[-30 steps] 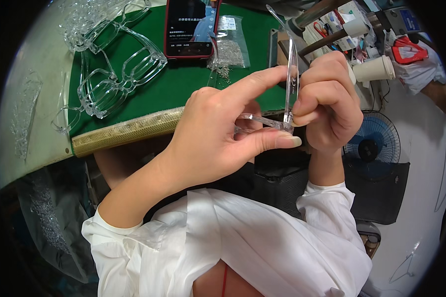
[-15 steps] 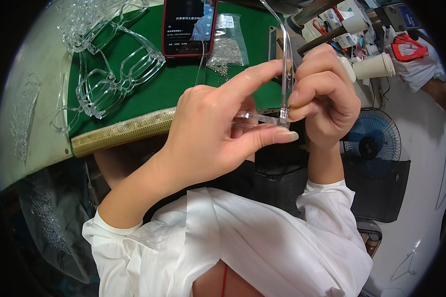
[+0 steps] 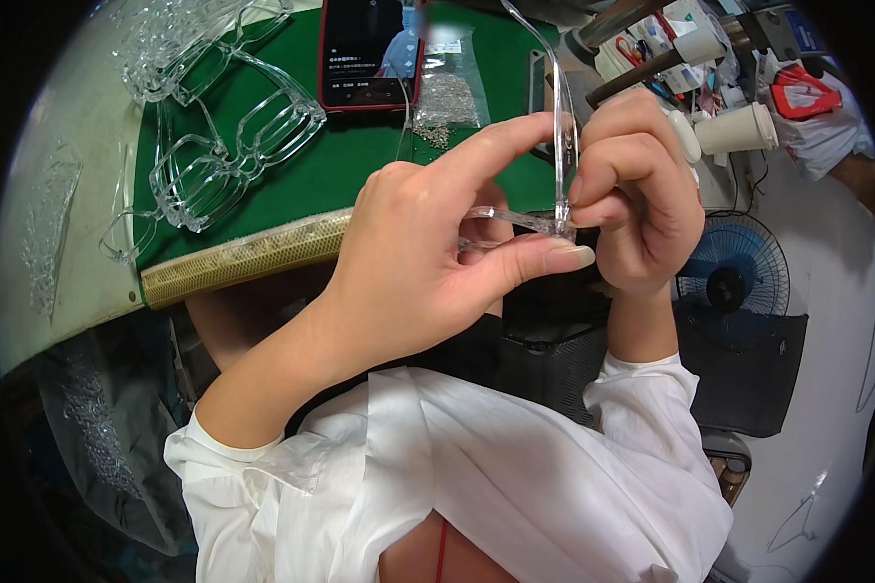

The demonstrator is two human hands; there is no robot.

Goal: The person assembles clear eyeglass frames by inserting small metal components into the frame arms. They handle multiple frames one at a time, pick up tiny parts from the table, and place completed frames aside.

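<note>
My left hand [image 3: 413,233] is closed around the front of a clear plastic eyeglass frame [image 3: 558,92], its thumb under the hinge corner and its index finger against the temple. That temple stands up away from me, past the far table edge of the picture. My right hand [image 3: 644,189] is curled right beside the hinge, thumb and fingers pinched together. Whatever sits between those fingertips is too small or hidden to name. More clear eyeglass frames [image 3: 253,146] lie piled on the green mat [image 3: 360,146] at the left.
A phone [image 3: 369,58] with a lit screen stands at the back. Beside it is a plastic bag of tiny metal parts [image 3: 449,97], some spilled on the mat. A white cup [image 3: 734,129] and metal bench tool [image 3: 642,73] are at right, a fan [image 3: 734,277] below.
Both hands and the eyeglass frame have shifted very slightly, the left hand a little to the right. The grip looks the same. The phone screen's picture has changed.
</note>
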